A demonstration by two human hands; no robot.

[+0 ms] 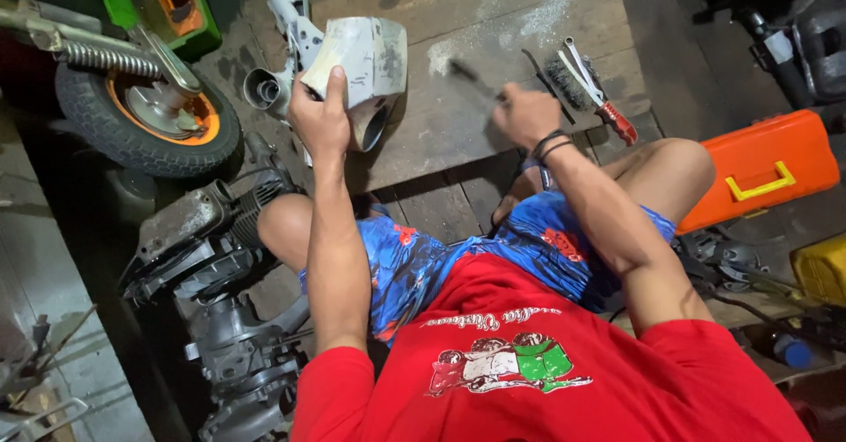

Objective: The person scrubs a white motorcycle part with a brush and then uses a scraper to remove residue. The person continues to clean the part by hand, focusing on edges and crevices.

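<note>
the pale metal casing [352, 59], a cast part with tube stubs, stands tilted on the wooden platform [493, 19]; it looks heavy, rigid and dusty, best gripped by its broad wall. the left hand [322, 116] clasps that wall, and the right hand [524, 114] is closed on a thin dark tool [471, 79], with a wire brush [568, 81] and red-handled pliers [604, 103] just beside it.

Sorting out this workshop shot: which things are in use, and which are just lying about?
In use: left hand holds grey engine casing; right hand holds a thin dark tool.

Lying about: wire brush, pliers, orange case, wheel, engine block.
</note>
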